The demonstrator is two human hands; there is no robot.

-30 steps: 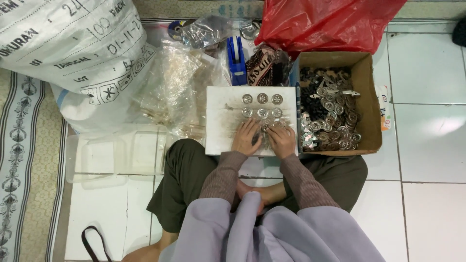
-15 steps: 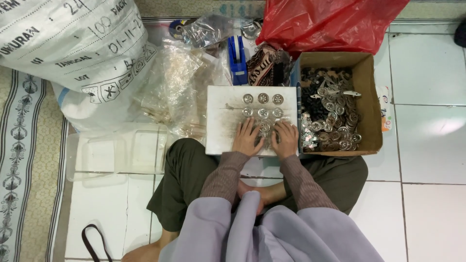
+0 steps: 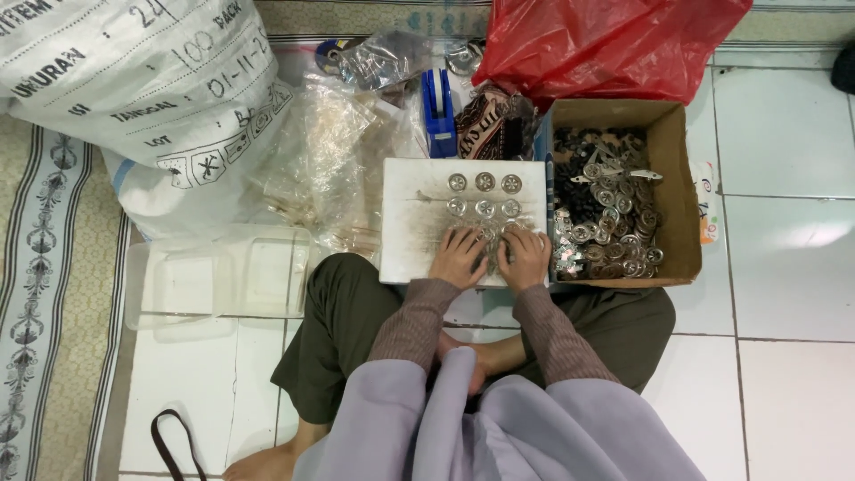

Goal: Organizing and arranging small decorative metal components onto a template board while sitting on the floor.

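— How far along are the round metal discs (image 3: 484,194)?

— Two neat rows lie on the white board (image 3: 414,223) across the lap. Left hand (image 3: 458,256) and right hand (image 3: 525,258) press fingers down on more discs at its near edge; no closed grip that I can see.

— What's left?

— Plenty, judging by the cardboard box (image 3: 672,191) just right, full of metal pieces. Clear bags (image 3: 325,165) crowd the left; red bag (image 3: 606,40) behind.

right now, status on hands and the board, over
Left hand and right hand palms down on white board, fingers over metal discs. Discs in rows. Cardboard box of metal parts at right edge; nothing blocking.
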